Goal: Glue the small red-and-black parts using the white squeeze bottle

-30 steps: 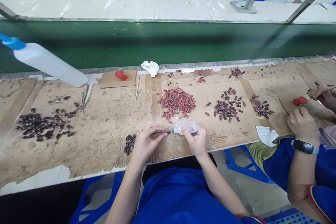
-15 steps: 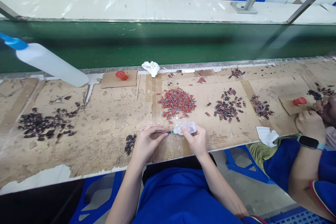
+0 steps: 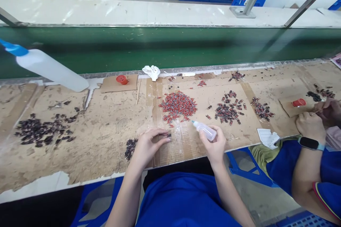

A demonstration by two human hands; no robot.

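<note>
My left hand (image 3: 152, 142) pinches a small dark part (image 3: 168, 135) between thumb and fingertips, just above the cardboard (image 3: 106, 127). A heap of small black parts (image 3: 130, 148) lies beside that wrist, partly hidden by it. In my right hand (image 3: 215, 145) is a small translucent squeeze bottle (image 3: 205, 131), its thin bluish tip tilted up and left, apart from the dark part. Beyond the hands lies a large pile of small red-and-silver parts (image 3: 179, 104). Right of it are red-and-black parts (image 3: 228, 111) in a looser heap.
A large white bottle with a blue nozzle (image 3: 50, 69) leans at the left. Black parts (image 3: 44, 129) spread below it. A red cup (image 3: 122, 79), a thin stick (image 3: 139, 91) and crumpled tissue (image 3: 151, 72) lie at the back. At right, a co-worker's hands (image 3: 311, 126) work near another red cup (image 3: 298, 102).
My right hand has drawn the squeeze bottle away to the right, and its tip now points up and left. My left hand keeps its pinch in nearly the same place.
</note>
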